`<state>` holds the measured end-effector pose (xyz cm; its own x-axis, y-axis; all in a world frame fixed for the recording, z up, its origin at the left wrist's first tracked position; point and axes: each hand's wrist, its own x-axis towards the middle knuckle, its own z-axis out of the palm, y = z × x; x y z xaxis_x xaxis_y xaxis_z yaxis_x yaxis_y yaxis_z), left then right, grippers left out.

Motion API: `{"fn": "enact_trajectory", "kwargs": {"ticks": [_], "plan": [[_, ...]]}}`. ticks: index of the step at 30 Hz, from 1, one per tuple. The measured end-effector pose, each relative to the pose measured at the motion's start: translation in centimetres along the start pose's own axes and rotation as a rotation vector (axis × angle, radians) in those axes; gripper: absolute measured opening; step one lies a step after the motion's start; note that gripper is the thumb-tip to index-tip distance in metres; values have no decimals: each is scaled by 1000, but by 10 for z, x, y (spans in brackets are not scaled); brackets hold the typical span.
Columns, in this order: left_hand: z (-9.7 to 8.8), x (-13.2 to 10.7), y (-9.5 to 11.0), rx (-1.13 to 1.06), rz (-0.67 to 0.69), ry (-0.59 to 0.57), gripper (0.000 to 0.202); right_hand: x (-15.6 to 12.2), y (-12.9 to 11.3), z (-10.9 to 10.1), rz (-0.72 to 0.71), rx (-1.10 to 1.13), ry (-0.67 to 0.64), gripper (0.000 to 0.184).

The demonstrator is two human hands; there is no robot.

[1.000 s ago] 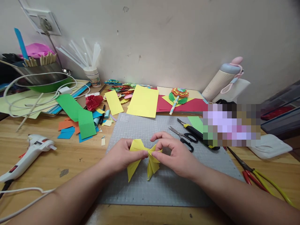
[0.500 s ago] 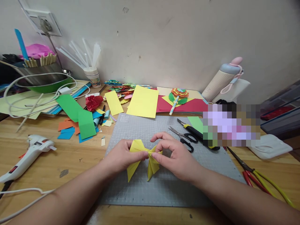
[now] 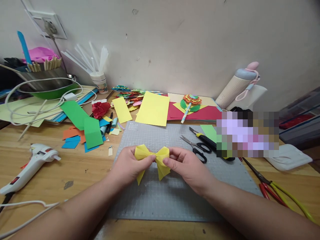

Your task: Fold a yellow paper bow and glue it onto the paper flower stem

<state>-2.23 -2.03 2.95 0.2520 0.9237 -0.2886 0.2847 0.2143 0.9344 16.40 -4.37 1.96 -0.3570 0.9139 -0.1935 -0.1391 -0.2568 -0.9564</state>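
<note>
A folded yellow paper bow point(image 3: 163, 168) is held between both hands above the grey cutting mat point(image 3: 160, 203). It has two loops at the top and two pointed tails hanging down. My left hand point(image 3: 128, 165) grips the left loop, its thumb pressed near the pinched centre. My right hand point(image 3: 186, 166) pinches the right loop between thumb and fingers, some fingers hidden behind the paper. Black-handled scissors point(image 3: 197, 148) lie on the mat beyond my right hand, next to a black and yellow utility knife point(image 3: 210, 143).
A white glue gun point(image 3: 30, 166) with its cord lies at the left. Green paper strips point(image 3: 92, 131), yellow sheets point(image 3: 153, 108) and a paper flower point(image 3: 191, 103) lie behind the mat. Pliers with red and yellow handles point(image 3: 275, 186) are at the right. A bottle point(image 3: 235, 85) leans against the wall.
My right thumb has moved from the bow's centre out to its right loop, and the right fingers have gone behind it. The bow is tilted differently, its loops facing me more.
</note>
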Motion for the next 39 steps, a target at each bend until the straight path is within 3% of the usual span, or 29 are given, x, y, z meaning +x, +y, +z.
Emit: {"fn": "enact_trajectory", "kwargs": {"ticks": [6,22,31,39], "plan": [[3,-1,-1,26,22,30,28,2,3,-1,38,8,51,26],[2,-1,-1,38,7,12,29,3,0,-5,-46,-119,135,26],[1,-2,-2,17,-12,27,31,5,0,-7,-26,-51,185,24],[2,-3,2,31,-17,46,32,4,-1,-6,-39,-158,243,28]]}}
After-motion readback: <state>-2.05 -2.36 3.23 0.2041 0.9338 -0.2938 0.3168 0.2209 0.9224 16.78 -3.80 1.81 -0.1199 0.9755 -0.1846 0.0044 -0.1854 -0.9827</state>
